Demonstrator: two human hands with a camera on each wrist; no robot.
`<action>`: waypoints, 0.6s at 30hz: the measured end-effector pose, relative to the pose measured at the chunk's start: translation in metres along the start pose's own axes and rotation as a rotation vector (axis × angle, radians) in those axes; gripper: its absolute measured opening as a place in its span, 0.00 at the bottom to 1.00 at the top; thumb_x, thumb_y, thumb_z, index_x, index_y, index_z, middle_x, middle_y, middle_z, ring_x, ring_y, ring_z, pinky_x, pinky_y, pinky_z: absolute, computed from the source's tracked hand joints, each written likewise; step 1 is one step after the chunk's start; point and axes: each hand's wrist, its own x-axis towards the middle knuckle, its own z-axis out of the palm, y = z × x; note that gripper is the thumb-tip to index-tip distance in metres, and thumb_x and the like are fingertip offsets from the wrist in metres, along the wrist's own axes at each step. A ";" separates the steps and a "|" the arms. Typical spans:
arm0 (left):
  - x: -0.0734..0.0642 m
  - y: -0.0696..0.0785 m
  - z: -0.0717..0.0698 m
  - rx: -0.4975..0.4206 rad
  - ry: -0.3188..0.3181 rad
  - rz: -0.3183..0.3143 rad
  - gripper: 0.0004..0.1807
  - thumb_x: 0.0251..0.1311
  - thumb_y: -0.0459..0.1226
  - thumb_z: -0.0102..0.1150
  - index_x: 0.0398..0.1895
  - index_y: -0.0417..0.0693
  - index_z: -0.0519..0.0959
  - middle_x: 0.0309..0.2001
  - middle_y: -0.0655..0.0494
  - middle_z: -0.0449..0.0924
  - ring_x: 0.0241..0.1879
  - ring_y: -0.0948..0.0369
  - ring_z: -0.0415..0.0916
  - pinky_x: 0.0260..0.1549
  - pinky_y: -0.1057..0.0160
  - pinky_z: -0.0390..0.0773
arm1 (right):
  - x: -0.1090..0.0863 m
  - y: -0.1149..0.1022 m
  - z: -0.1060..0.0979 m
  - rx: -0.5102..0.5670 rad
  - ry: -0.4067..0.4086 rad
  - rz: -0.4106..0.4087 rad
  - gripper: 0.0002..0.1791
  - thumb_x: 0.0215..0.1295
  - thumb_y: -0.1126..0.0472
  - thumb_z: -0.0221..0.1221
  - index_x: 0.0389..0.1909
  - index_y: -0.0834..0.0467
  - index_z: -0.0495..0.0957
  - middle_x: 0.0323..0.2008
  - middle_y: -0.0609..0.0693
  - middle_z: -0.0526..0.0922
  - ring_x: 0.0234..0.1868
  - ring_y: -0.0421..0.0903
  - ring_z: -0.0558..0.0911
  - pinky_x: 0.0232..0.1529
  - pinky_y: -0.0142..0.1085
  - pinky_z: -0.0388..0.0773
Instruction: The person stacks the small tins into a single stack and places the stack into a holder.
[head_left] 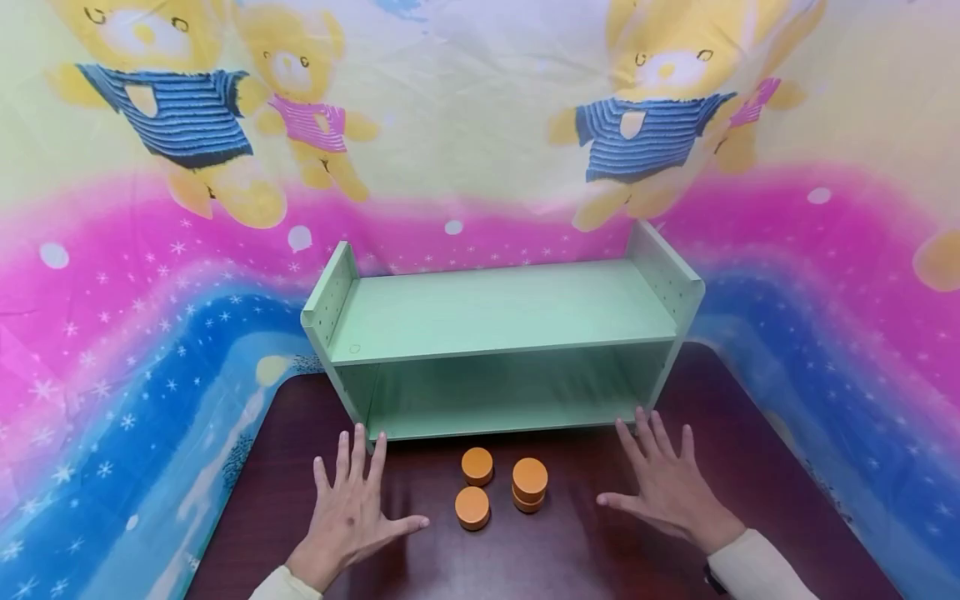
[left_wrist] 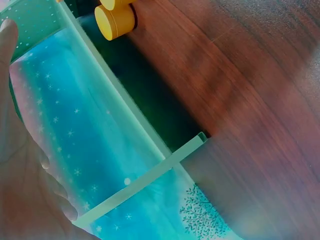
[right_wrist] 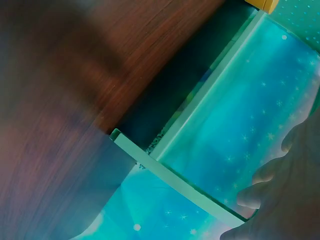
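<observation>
My left hand [head_left: 347, 508] is spread, palm down, in front of the left end of a pale green two-tier shelf [head_left: 487, 308]. My right hand [head_left: 667, 492] is spread the same way by the shelf's right front corner. Neither hand holds anything. Between them on the table are small orange round tins: one tin [head_left: 477, 467] near the shelf, another tin [head_left: 472, 509] just in front of it, and a stacked pair [head_left: 530, 482] to their right. In the left wrist view, my fingers [left_wrist: 25, 170] show at the left edge; in the right wrist view, my fingers [right_wrist: 280, 175] show at lower right.
The shelf stands at the back of a dark reddish-brown table [head_left: 555, 558], with raised side panels [head_left: 666, 267]. A cloth [head_left: 465, 108] printed with teddy bears hangs behind it and wraps round both sides of the table.
</observation>
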 end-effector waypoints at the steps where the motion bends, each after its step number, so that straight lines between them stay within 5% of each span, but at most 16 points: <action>1: 0.000 0.000 0.000 -0.002 -0.001 -0.003 0.72 0.37 0.82 0.53 0.78 0.41 0.55 0.77 0.32 0.44 0.75 0.35 0.42 0.64 0.22 0.46 | 0.000 0.000 0.000 0.003 -0.002 0.002 0.60 0.56 0.24 0.57 0.77 0.63 0.53 0.76 0.70 0.46 0.74 0.71 0.48 0.68 0.75 0.33; 18: -0.004 0.004 0.010 -0.022 -0.003 -0.010 0.72 0.36 0.83 0.51 0.77 0.42 0.57 0.76 0.32 0.46 0.74 0.34 0.44 0.63 0.22 0.49 | 0.000 -0.005 0.012 0.024 0.000 -0.004 0.61 0.56 0.27 0.60 0.78 0.63 0.51 0.76 0.70 0.45 0.75 0.70 0.49 0.68 0.75 0.35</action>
